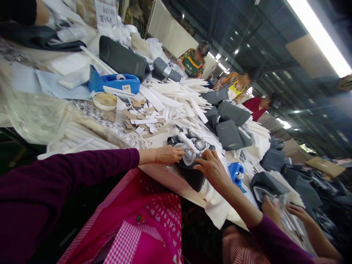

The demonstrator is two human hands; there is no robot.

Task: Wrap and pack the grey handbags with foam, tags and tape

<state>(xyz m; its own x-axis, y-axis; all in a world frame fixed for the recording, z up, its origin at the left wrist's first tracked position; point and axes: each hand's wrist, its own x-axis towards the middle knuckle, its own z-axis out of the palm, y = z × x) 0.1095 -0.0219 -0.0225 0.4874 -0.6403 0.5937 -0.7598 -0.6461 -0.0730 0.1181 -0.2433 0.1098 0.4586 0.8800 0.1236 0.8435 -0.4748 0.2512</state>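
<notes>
Plainly, left hand [169, 154] and right hand [213, 167] clamp fingers on the grey-and-white bundle [191, 146]; a card's [106, 14] handwriting starts "K07".

Worktable [161, 175]: blue tape dispenser [129, 83], roll of tape [105, 100], loose pile of brown and white card pieces [147, 119], white foam strips [176, 97] heaped just beside them, dark grey padded pieces [229, 135] near the strips.
</notes>
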